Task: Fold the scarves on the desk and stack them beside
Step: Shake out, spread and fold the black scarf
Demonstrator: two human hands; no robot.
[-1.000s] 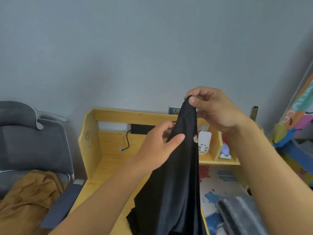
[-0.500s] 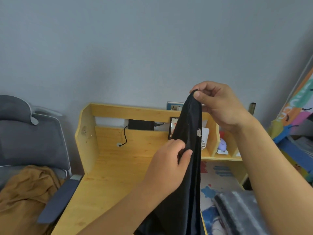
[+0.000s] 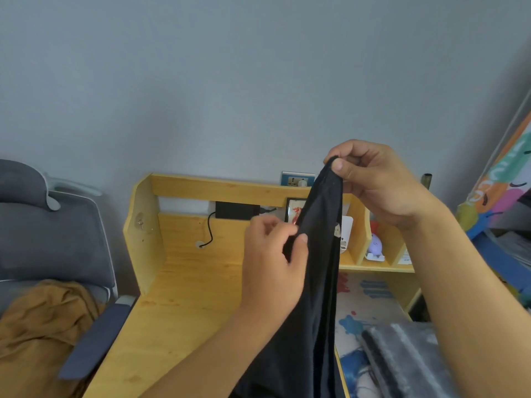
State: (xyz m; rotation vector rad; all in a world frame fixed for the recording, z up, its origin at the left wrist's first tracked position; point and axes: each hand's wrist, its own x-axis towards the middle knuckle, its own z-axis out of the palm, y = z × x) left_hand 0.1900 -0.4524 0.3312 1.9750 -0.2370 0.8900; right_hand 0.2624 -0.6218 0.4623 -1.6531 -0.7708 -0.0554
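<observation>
A black scarf (image 3: 313,297) hangs in a long bunched strip above the wooden desk (image 3: 184,305). My right hand (image 3: 376,185) pinches its top corner between thumb and forefinger, raised high. Lower and to the left, my left hand (image 3: 273,262) grips the scarf's left edge between thumb and curled fingers. A small pale tag (image 3: 336,229) shows on the cloth's right edge. The scarf's bottom runs out of the frame. A grey striped folded cloth (image 3: 408,360) lies at the desk's lower right, partly behind my right forearm.
A grey chair (image 3: 51,242) stands left of the desk with a mustard-brown cloth (image 3: 43,326) heaped on its seat. Desk cubbies at the back right hold a white box (image 3: 346,234) and a lilac toy (image 3: 375,247). A colourful mat (image 3: 365,305) covers the desk's right part.
My left hand has slid down the scarf's left edge and closed on it. My right hand stays at the top corner. The view has dropped slightly toward the desk.
</observation>
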